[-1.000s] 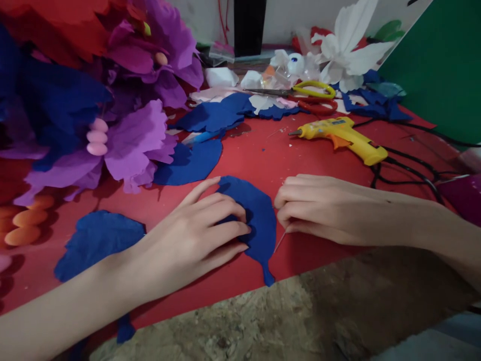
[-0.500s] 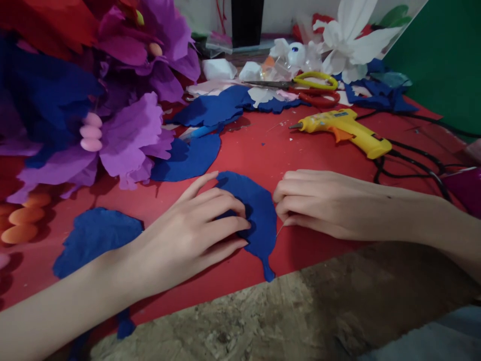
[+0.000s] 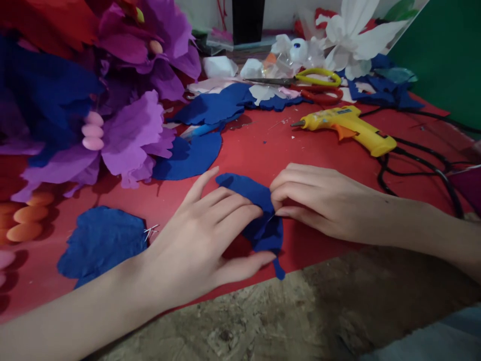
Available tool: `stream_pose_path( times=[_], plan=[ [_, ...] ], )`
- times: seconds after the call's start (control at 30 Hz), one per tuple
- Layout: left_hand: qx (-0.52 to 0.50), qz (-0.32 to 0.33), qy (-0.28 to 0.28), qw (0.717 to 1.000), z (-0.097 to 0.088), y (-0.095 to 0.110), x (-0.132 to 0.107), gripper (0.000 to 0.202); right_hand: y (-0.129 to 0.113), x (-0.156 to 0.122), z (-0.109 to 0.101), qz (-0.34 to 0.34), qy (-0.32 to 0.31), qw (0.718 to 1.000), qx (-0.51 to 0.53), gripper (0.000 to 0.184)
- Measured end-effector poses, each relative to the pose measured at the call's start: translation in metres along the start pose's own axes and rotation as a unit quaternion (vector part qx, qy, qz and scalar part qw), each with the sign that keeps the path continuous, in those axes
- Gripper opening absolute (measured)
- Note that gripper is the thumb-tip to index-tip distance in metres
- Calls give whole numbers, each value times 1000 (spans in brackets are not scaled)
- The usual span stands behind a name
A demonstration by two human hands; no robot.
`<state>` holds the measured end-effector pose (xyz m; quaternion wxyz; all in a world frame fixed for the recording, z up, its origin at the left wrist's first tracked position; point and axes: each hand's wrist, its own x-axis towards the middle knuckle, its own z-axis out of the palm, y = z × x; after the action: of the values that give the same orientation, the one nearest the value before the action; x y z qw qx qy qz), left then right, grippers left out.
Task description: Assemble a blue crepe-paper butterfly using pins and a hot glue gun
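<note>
A blue leaf-shaped piece [image 3: 259, 233] with a narrow stem lies on the red sheet between my hands, its middle creased. My left hand [image 3: 210, 235] rests across it, fingertips pressing the surface and thumb spread toward the stem end. From the right, my right hand [image 3: 300, 198] pinches a thin pin [image 3: 271, 217] whose visible end lies over the blue piece; the rest is hidden by the fingers. Several small white pins [image 3: 151, 231] lie beside a second blue piece [image 3: 107, 245], partly behind my left wrist.
A yellow glue gun [image 3: 347, 128] with a black cord lies at the right. Scissors [image 3: 315, 80] and blue scraps [image 3: 214, 105] are at the back. Purple paper flowers [image 3: 131, 135] fill the left. The red sheet [image 3: 259, 155] ends at a worn surface [image 3: 240, 321].
My right hand has moved slightly left, bringing the pin over the blue piece. My left thumb has spread away from the fingers, and the piece has become creased.
</note>
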<state>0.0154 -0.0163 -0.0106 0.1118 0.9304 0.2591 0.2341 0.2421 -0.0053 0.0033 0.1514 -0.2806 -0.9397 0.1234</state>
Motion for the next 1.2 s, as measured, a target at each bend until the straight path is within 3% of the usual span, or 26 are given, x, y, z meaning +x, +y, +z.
stream_pose_path(
  times=[0.1,0.27,0.33,0.53,0.7,1.1,1.2],
  plan=[
    [-36,-41,10,998,0,1,3,13,0,1,1,-8,5,1000,-16,32],
    [-53,-94,49,993,-4,-3,8,11,3,-3,1,-14,-15,999,-39,34],
    [-47,-84,57,994,-5,-5,8,16,4,-5,0,-23,-17,998,-48,32],
    [-24,-46,11,999,-7,-8,5,25,-7,-3,-7,-78,5,992,-98,38],
    [17,-44,0,999,-6,-11,5,25,-20,-2,-8,-173,-2,978,-114,52],
    [129,7,-5,992,-15,-7,3,32,-7,-7,-13,-141,-42,986,-79,40],
    [145,13,1,989,-12,-8,3,31,0,-6,-13,-146,-23,986,-80,38]
  ],
)
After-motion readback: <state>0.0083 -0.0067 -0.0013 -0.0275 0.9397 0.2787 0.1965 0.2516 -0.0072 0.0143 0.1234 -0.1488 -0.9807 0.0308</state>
